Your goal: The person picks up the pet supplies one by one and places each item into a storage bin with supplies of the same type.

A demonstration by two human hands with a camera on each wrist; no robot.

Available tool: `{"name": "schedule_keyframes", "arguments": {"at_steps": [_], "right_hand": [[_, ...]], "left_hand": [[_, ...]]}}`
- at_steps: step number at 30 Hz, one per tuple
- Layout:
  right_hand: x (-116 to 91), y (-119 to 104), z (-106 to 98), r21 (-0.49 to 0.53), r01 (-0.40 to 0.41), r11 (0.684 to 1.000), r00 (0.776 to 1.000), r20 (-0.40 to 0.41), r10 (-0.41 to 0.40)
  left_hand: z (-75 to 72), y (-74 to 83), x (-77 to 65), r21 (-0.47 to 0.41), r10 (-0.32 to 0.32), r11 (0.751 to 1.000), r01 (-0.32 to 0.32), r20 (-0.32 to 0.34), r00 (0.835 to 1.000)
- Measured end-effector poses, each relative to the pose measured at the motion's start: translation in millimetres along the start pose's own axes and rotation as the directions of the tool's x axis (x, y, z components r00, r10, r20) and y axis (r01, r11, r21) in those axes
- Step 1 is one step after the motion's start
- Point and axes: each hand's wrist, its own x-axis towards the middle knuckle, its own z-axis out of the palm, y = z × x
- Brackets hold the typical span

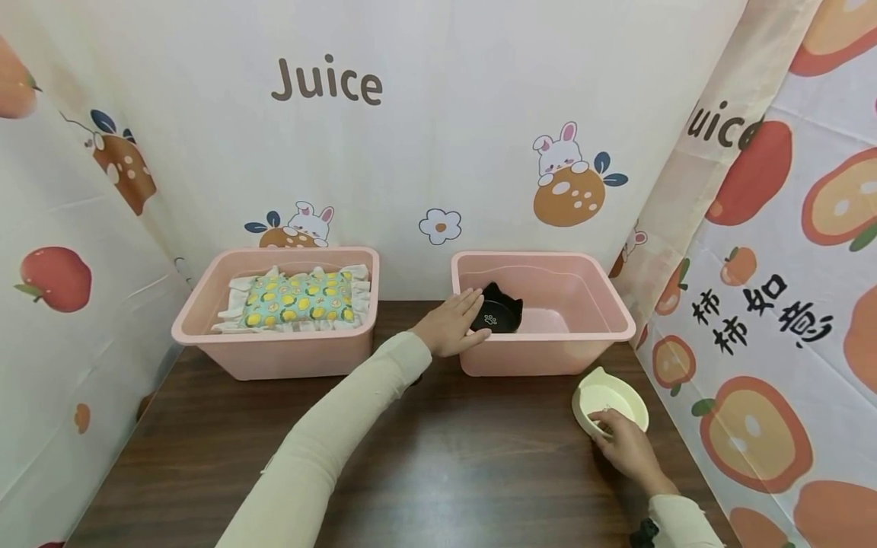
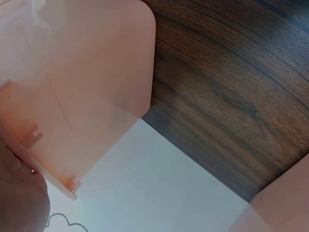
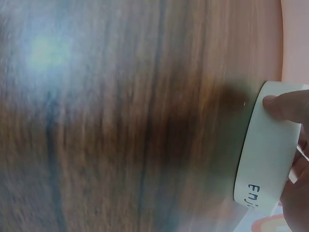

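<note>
A pale yellow pet bowl (image 1: 625,397) with a pointed ear stands on the table's right side. My right hand (image 1: 629,450) pinches its near rim, thumb against the outer wall and fingers inside. Printed letters show on the bowl's wall (image 3: 268,145) in the right wrist view. Over the left rim of the right pink bin (image 1: 534,356) lies my left hand (image 1: 449,323), its fingers straight and beside a black cat-eared bowl (image 1: 502,313). That black bowl sits in the bin's left end, partly hidden by the hand; whether the fingers touch it I cannot tell.
Another pink bin (image 1: 308,358) stands at the back left, holding a lemon-print cushion (image 1: 298,299) with white ruffles. Both bins rest on a dark wooden table (image 1: 438,472). Printed curtains (image 1: 438,137) enclose the back and both sides.
</note>
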Motion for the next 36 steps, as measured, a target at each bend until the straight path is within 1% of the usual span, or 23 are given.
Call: {"name": "schedule_keyframes", "arguments": {"at_steps": [4,10,13,19,23,30,36], "right_hand": [[-3.6,-5.2,1.5,0.007,-0.01,1.0,1.0,-0.024,0.01],[-7.9,-11.7,1.0,-0.023,-0.01,1.0,0.999,-0.047,0.009],[-8.2,-15.1,-2.3,-0.039,-0.008,0.999,0.998,-0.057,0.006],[-12.1,-20.7,-10.5,-0.033,0.004,0.999,0.999,-0.051,-0.006],[-16.6,-25.2,-15.6,-0.034,0.021,0.999,0.998,-0.065,-0.023],[-25.7,-40.2,-29.0,-0.049,0.055,0.997,0.997,-0.049,-0.057],[-31.2,-55.7,-44.1,-0.081,0.125,0.989,0.986,-0.1,-0.132]], "left_hand": [[1.3,0.8,1.4,0.015,0.011,1.0,-0.011,0.001,1.0],[1.6,2.6,2.3,0.011,0.008,1.0,-0.008,0.011,1.0],[1.9,2.6,1.9,0.007,0.006,1.0,-0.006,0.002,1.0],[2.3,1.5,1.8,0.003,0.009,1.0,-0.009,-0.009,1.0],[1.4,1.1,1.5,-0.006,0.004,1.0,-0.004,-0.007,1.0],[0.1,0.0,0.7,-0.005,0.002,1.0,-0.002,0.002,1.0],[-0.6,-0.1,0.1,0.004,0.005,1.0,-0.005,0.003,1.0]]}}
